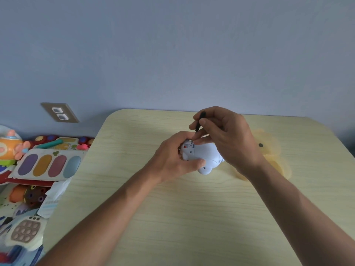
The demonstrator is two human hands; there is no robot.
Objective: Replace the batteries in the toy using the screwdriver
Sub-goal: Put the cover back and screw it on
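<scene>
- Left hand (172,160) grips toy (203,156)
- Right hand (224,139) pinches screwdriver (197,124), tip at toy's 11 o'clock
- Risk: tip slips w/ tilt, strips screw

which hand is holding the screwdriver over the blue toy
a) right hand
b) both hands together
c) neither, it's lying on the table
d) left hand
a) The right hand pinches the black screwdriver with its tip down at the toy, while the left hand grips the toy on the table.
</scene>
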